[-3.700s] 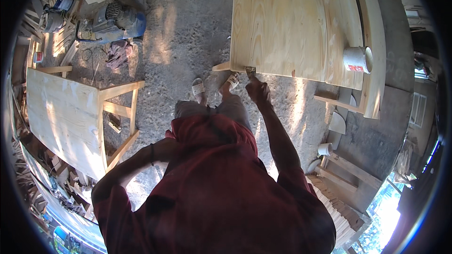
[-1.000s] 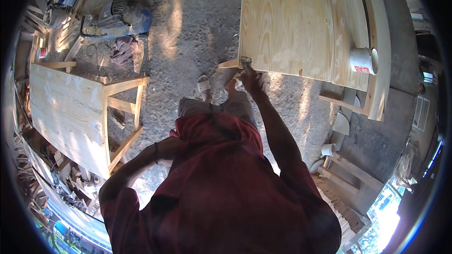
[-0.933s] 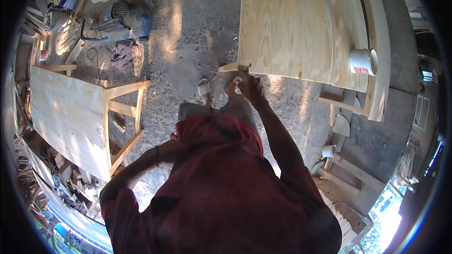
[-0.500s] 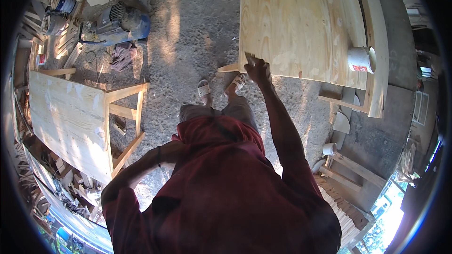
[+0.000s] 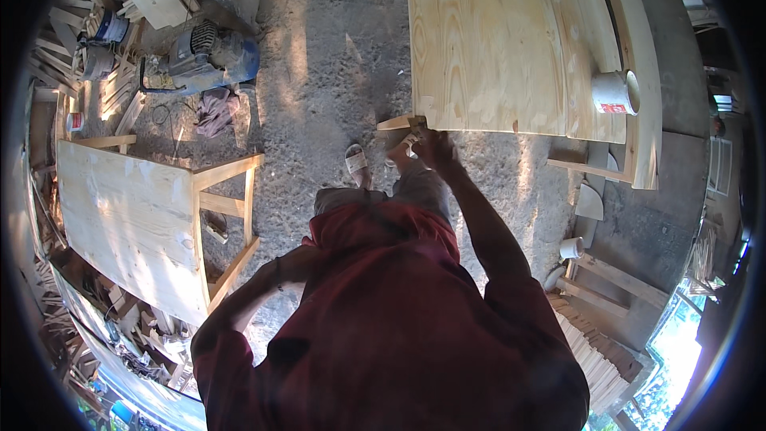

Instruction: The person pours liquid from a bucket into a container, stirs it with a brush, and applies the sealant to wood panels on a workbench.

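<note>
My right hand [image 5: 435, 150] is closed around a small flat-ended hand tool [image 5: 417, 123], too small and dark to tell whether it is a scraper or a brush. Hand and tool are at the near left corner of a large pale plywood panel [image 5: 495, 40], just beside its near edge. Bent at the elbow, my left arm brings my left hand [image 5: 297, 263] against my waist, where its fingers are hidden by the red shirt. On the panel's right part lies a white bucket [image 5: 613, 92], tipped on its side.
A plywood-topped wooden frame [image 5: 132, 219] stands at the left. Beyond it, a blue motor-driven machine [image 5: 203, 56] sits on the rough floor with a dark cloth [image 5: 217, 110] nearby. Another white container [image 5: 571, 248] is at the right, near timber pieces [image 5: 614, 281]. Wood scraps [image 5: 144, 331] pile up lower left.
My right hand and the tool have come down and nearer, off the panel's corner to beside its near edge. The view has shifted slightly; my left arm stays at my waist.
</note>
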